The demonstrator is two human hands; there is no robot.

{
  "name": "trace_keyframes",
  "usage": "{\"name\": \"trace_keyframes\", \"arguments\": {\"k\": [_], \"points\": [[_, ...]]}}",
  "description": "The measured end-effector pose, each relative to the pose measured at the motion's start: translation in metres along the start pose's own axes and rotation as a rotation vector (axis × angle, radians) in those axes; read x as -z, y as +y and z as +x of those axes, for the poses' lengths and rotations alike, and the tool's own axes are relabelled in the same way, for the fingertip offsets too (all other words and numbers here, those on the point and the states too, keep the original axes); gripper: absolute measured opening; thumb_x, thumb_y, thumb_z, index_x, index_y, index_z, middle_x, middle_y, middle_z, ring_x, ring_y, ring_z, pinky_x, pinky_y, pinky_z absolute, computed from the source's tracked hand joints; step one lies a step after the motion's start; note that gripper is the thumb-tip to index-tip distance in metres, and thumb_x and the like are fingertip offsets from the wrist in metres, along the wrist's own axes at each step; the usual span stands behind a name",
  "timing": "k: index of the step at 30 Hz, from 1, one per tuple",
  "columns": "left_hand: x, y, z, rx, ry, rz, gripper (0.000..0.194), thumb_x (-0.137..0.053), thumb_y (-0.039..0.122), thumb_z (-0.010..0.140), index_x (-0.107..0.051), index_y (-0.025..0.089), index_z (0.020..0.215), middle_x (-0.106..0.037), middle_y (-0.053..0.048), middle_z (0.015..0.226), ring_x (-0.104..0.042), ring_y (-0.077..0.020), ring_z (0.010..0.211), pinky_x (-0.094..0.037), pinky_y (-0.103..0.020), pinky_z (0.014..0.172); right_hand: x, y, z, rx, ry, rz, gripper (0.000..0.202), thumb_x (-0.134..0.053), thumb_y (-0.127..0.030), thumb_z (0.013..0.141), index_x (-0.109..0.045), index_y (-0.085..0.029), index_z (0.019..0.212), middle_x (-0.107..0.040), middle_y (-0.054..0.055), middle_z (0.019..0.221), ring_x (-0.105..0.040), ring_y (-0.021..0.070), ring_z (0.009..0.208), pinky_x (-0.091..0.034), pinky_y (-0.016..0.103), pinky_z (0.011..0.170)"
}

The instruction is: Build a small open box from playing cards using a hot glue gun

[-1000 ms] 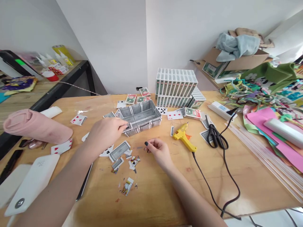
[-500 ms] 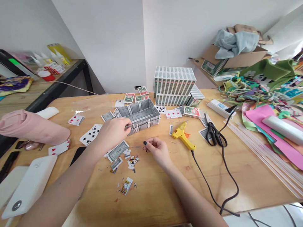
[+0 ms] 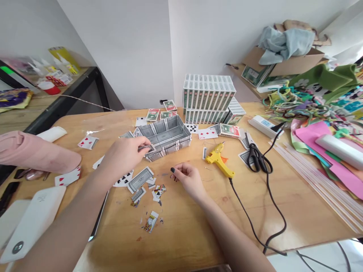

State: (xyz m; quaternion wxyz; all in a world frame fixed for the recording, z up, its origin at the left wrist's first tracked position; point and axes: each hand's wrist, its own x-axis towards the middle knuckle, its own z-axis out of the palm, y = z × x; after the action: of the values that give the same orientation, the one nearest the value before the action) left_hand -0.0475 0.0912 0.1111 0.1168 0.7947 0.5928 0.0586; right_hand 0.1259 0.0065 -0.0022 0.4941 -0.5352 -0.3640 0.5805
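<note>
My left hand (image 3: 127, 153) is closed in a pinch on a small grey-backed piece of playing card (image 3: 149, 149). It is at the front left corner of an open box made of grey-backed playing cards (image 3: 167, 138). Lower and to the right, my right hand (image 3: 187, 176) rests by the tabletop with its fingers curled in; whether anything is between them I cannot make out. Cut card pieces (image 3: 138, 195) and a whole grey-backed card (image 3: 141, 179) lie between my arms. A yellow glue gun (image 3: 217, 159) lies to the right of my right hand.
Black-handled scissors (image 3: 256, 156), a white power strip (image 3: 265, 127) and clear glue sticks (image 3: 317, 181) are at the right. Stacked card packs (image 3: 208, 98) stand behind the box. A pink roll (image 3: 42, 153) and a white power bank (image 3: 35, 223) lie at the left.
My left hand has shifted a little left with the card piece, which now shows more clearly. My right hand stays nearly where it was. The view has tilted slightly.
</note>
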Motion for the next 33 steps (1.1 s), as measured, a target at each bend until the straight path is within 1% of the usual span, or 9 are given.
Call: {"name": "trace_keyframes", "arguments": {"k": [4, 6, 11, 17, 22, 27, 30, 33], "points": [[0.007, -0.004, -0.004, 0.07, -0.001, -0.001, 0.019, -0.051, 0.036, 0.082, -0.068, 0.03, 0.088, -0.072, 0.001, 0.075, -0.063, -0.0214, 0.065, -0.042, -0.032, 0.06, 0.001, 0.001, 0.001, -0.014, -0.006, -0.01, 0.026, -0.067, -0.044, 0.068, -0.06, -0.019, 0.069, -0.065, 0.001, 0.06, -0.051, 0.0123, 0.052, -0.04, 0.025, 0.053], [0.008, -0.006, -0.005, 0.081, 0.0, 0.003, 0.019, -0.051, 0.036, 0.082, -0.069, 0.03, 0.089, -0.072, 0.001, 0.075, -0.063, -0.021, 0.063, -0.042, -0.032, 0.06, 0.0, 0.001, 0.001, -0.016, -0.003, -0.013, 0.026, -0.068, -0.044, 0.068, -0.06, -0.019, 0.069, -0.065, 0.001, 0.06, -0.051, 0.0122, 0.052, -0.041, 0.025, 0.053], [0.005, -0.007, -0.004, 0.054, -0.012, -0.01, 0.018, -0.053, 0.033, 0.082, -0.069, 0.03, 0.09, -0.072, 0.001, 0.076, -0.064, -0.021, 0.066, -0.046, -0.032, 0.065, 0.0, 0.002, 0.001, -0.01, -0.007, -0.018, 0.026, -0.067, -0.044, 0.069, -0.06, -0.019, 0.069, -0.065, 0.001, 0.06, -0.05, 0.0119, 0.052, -0.04, 0.024, 0.052], [0.0, -0.013, -0.001, 0.018, 0.0, 0.018, 0.018, -0.055, 0.034, 0.081, -0.069, 0.03, 0.09, -0.072, 0.0, 0.076, -0.064, -0.023, 0.067, -0.046, -0.034, 0.062, 0.0, 0.001, 0.001, -0.004, -0.002, -0.024, 0.025, -0.067, -0.043, 0.07, -0.06, -0.019, 0.068, -0.065, 0.001, 0.059, -0.05, 0.012, 0.052, -0.039, 0.025, 0.052], [0.002, -0.013, -0.002, 0.042, 0.008, 0.012, 0.018, -0.055, 0.033, 0.08, -0.07, 0.031, 0.09, -0.072, 0.0, 0.074, -0.064, -0.0226, 0.065, -0.045, -0.033, 0.059, 0.001, 0.0, 0.001, -0.011, -0.006, -0.026, 0.024, -0.067, -0.042, 0.07, -0.06, -0.019, 0.069, -0.065, 0.001, 0.059, -0.05, 0.012, 0.052, -0.039, 0.025, 0.053], [0.003, -0.01, -0.002, 0.054, -0.016, -0.002, 0.018, -0.056, 0.032, 0.08, -0.07, 0.029, 0.091, -0.073, 0.0, 0.08, -0.066, -0.023, 0.072, -0.046, -0.032, 0.063, 0.001, -0.001, 0.0, -0.014, -0.018, -0.022, 0.023, -0.066, -0.041, 0.07, -0.06, -0.019, 0.069, -0.064, 0.0, 0.06, -0.05, 0.0124, 0.052, -0.04, 0.025, 0.054], [0.003, -0.009, -0.002, 0.047, -0.02, 0.022, 0.019, -0.055, 0.031, 0.081, -0.07, 0.027, 0.093, -0.072, 0.0, 0.08, -0.065, -0.0226, 0.072, -0.045, -0.032, 0.064, 0.001, -0.001, 0.0, -0.016, -0.019, -0.024, 0.023, -0.066, -0.042, 0.07, -0.06, -0.019, 0.07, -0.064, 0.0, 0.06, -0.05, 0.0124, 0.052, -0.039, 0.025, 0.054], [0.004, -0.011, -0.001, 0.032, -0.011, 0.03, 0.018, -0.055, 0.031, 0.081, -0.07, 0.028, 0.091, -0.072, 0.0, 0.079, -0.065, -0.0229, 0.071, -0.044, -0.033, 0.063, 0.001, 0.0, 0.001, -0.017, -0.014, -0.023, 0.024, -0.067, -0.042, 0.07, -0.06, -0.019, 0.069, -0.064, 0.0, 0.059, -0.05, 0.0122, 0.052, -0.039, 0.025, 0.053]]}}
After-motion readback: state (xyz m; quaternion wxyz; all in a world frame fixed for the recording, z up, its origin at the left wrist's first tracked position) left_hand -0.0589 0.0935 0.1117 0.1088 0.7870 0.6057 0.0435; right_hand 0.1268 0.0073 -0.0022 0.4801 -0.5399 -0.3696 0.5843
